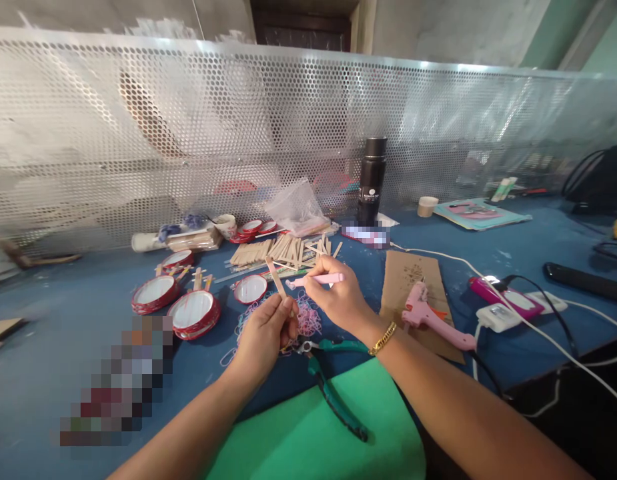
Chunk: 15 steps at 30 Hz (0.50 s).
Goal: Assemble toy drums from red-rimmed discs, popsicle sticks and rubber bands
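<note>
My left hand [273,327] pinches a flat wooden craft stick [275,275], which points up and away from me. In my right hand [338,293] is a slim pink pen-like tool [328,279], its pale tip just right of the stick; I cannot tell if they touch. Below my hands lies a tangle of pink and purple string [309,317]. Green-handled pliers [322,373] rest with their jaws by my left hand. Left of the stick sits a small round red-rimmed drum-like piece [251,289]. Behind it is a pile of loose craft sticks [288,252].
Red-rimmed rounds with sticks [194,313] stand at left. A pink glue gun [428,313] lies on cardboard [413,267] at right, near a power strip [501,317] and cables. A black bottle [372,180] stands before the perforated metal screen [308,120]. Green material [308,427] covers the near edge.
</note>
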Motion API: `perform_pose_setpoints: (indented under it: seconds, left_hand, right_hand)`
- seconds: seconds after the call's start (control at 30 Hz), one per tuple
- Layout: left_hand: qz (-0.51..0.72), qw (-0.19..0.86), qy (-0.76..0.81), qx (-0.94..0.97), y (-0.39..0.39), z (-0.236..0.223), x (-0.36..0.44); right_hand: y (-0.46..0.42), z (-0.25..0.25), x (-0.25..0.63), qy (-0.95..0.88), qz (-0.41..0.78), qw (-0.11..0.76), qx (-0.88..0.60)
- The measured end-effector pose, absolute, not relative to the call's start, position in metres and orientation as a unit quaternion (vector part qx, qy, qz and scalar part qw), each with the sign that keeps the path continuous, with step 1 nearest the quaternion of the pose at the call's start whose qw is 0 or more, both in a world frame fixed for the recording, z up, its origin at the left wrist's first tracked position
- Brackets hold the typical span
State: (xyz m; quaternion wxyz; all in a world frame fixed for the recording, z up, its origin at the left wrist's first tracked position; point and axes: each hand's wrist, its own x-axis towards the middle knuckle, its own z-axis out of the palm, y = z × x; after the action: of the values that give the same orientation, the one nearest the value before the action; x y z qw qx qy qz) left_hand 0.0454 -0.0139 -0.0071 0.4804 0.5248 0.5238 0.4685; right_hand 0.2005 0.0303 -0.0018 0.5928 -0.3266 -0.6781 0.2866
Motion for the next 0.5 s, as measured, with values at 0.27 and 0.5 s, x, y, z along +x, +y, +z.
perform_pose_setpoints:
  seconds: [0.27, 0.5]
  left_hand:
    - [0.465, 0.481, 0.518, 0.534, -0.0118, -0.0101, 0.0451]
    - [0.463, 0.478, 0.521, 0.534, -0.0125, -0.0083, 0.0447]
  right_hand:
    - [0.0276, -0.0012, 0.1979, -0.680, 0.304, 0.587, -0.317]
    - [0.0274, -0.0004, 0.1990, -0.676, 0.303, 0.590, -0.320]
